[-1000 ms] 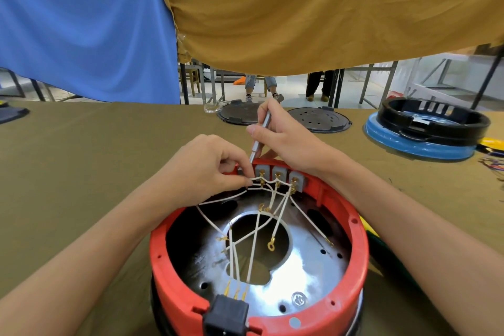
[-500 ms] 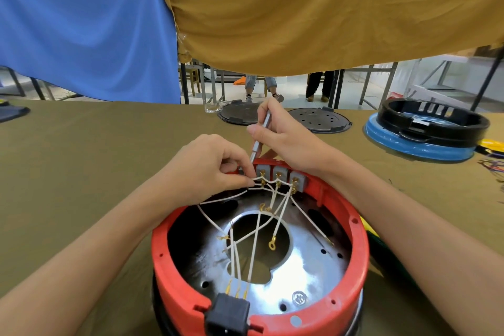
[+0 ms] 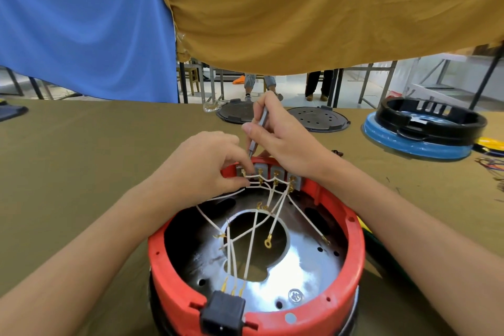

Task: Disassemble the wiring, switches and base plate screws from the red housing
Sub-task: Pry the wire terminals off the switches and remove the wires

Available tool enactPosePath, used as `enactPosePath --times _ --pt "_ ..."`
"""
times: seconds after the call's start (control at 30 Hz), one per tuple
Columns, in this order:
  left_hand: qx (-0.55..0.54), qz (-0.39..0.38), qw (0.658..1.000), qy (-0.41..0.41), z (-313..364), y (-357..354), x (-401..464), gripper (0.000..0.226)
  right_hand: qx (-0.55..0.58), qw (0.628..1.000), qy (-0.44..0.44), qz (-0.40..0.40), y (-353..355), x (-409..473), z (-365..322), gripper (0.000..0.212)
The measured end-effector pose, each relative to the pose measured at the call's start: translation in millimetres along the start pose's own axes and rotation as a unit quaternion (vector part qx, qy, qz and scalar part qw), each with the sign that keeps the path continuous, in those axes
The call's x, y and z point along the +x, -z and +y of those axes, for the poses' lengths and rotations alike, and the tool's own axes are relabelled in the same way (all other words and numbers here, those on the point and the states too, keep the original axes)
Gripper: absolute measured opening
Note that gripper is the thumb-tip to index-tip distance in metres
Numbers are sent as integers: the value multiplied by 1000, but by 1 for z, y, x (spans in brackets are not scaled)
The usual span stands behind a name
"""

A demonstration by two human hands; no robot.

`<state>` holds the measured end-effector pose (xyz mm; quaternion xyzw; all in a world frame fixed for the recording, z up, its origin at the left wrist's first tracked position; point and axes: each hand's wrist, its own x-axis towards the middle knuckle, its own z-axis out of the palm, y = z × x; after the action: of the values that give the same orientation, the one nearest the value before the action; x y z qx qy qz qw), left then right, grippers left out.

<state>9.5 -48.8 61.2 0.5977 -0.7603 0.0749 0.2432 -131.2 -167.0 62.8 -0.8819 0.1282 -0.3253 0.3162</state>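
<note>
Fingers of our left hand (image 3: pixel 207 169) pinch thin white wires (image 3: pixel 255 181) beside grey switches (image 3: pixel 275 172) in the round red plastic housing (image 3: pixel 351 229); our right hand (image 3: pixel 283 139) grips a slim silver tool (image 3: pixel 257 131) just above.

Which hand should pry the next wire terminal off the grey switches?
Right. The right hand already grips the metal tool, tip down at the grey switches. The left hand is pinching the white wires there.

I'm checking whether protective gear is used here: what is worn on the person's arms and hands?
Nothing shows. The left hand and right hand are bare, without gloves, rings or a watch in view. Both forearms are uncovered all the way to the picture's edge, no sleeves showing.
</note>
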Motion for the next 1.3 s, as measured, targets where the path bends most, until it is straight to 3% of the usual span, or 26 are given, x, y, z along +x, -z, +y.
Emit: enactPosePath --times 0.4,0.47,0.6,0.93,1.17,1.3 --pt "-87 -43 995 6 -5 -2 0 10 41 993 -109 -34 0 8 6 16" --pt "-100 -51 994 7 -5 -2 0 9 31 993 -100 -52 -1 7 4 15" --pt "-106 -39 993 18 -7 -2 0 9 101 992 -79 8 0 3 3 14" --pt "-80 -18 996 35 -11 -5 -4 10 97 989 -54 101 6 1 3 18" --pt "-109 -47 990 78 -6 4 -3 9 79 992 -68 68 16 -26 1 29" --pt "-82 -103 987 91 -6 12 -3 11 57 993 -60 78 6 -31 -6 32"
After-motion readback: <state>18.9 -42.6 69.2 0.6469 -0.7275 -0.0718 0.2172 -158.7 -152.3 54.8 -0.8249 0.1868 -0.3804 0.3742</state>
